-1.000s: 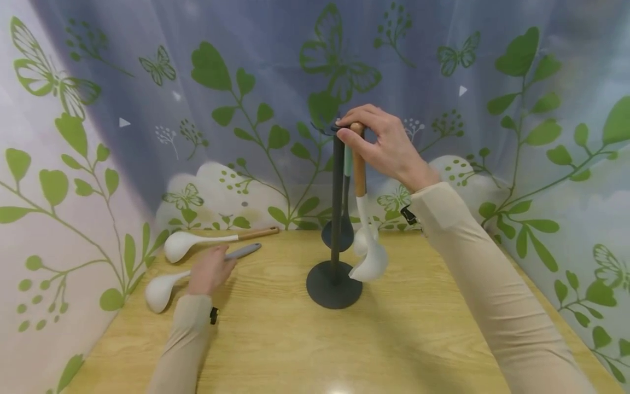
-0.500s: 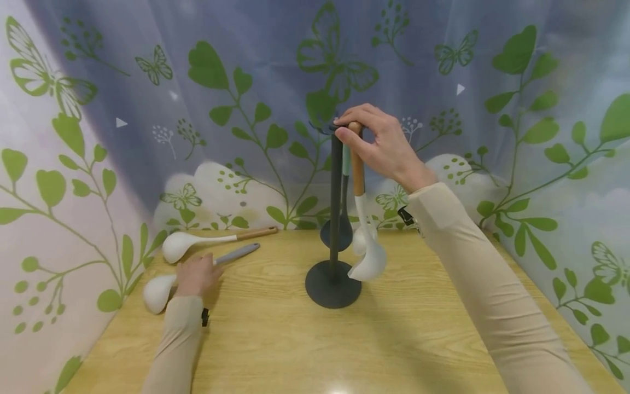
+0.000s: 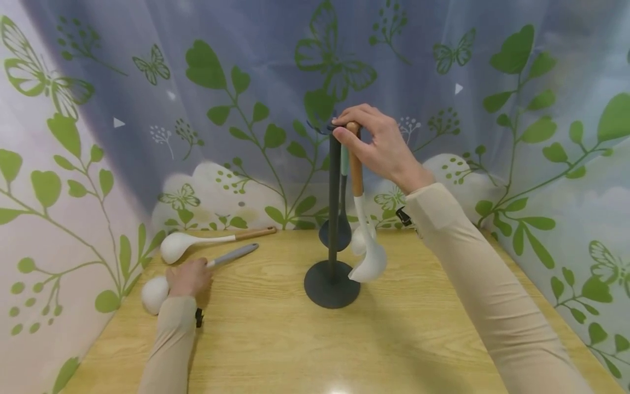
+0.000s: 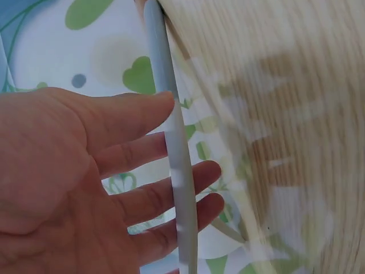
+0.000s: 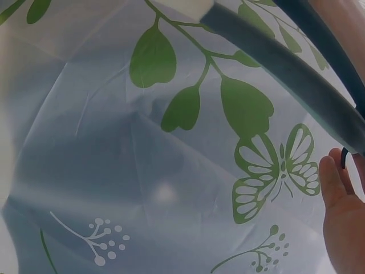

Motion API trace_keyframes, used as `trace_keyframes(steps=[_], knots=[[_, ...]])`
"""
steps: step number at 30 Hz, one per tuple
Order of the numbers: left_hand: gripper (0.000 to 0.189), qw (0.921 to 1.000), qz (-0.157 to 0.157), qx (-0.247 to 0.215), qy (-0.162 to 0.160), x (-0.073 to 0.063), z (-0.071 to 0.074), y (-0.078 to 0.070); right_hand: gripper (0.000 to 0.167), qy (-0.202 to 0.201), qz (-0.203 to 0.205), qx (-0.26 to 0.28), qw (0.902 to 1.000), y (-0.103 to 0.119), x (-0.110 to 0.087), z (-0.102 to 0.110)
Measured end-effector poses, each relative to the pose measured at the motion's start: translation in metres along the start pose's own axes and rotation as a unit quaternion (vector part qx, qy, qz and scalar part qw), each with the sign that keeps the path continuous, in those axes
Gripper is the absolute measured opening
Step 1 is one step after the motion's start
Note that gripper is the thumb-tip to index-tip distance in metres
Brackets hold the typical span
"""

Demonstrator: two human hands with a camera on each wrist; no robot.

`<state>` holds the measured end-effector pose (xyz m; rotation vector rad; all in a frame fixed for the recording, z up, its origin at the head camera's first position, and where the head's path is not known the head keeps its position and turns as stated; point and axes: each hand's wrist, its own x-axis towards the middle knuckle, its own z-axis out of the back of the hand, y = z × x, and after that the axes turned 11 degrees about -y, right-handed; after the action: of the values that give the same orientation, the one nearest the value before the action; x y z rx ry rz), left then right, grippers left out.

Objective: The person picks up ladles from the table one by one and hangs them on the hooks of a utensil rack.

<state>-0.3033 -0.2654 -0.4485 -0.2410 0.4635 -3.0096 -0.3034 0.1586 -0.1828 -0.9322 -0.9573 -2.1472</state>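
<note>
Ladle [image 3: 233, 255], gray-handled, pinched between fingers [image 4: 145, 202] of left hand [image 3: 191, 277]; fingers of right hand [image 3: 379, 143] grip top of stand [image 3: 333, 219].

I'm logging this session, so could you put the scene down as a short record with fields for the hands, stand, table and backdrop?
Left hand: holds the grey-handled ladle by its white neck
Right hand: grips the top of the dark stand
Hanging at stand: wooden-handled white ladle in front; mint-handled dark utensil and another white utensil behind, partly hidden
Table: wood-grained; a second wooden-handled ladle lies on it beyond the left hand, handle pointing right
Backdrop: printed with green leaves and butterflies
</note>
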Motion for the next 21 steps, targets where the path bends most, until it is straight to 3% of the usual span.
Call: trace_keyframes(steps=[9,21], knots=[[0.04,0.9998,0.012,-0.013,0.008,0.0,-0.001,0.005,0.046,-0.006,0.004,0.009,0.9999,-0.002,0.0,-0.002],[0.034,0.999,-0.007,-0.031,-0.031,0.004,-0.011,0.016,0.051,-0.013,0.008,0.01,0.9998,-0.003,-0.003,-0.002]])
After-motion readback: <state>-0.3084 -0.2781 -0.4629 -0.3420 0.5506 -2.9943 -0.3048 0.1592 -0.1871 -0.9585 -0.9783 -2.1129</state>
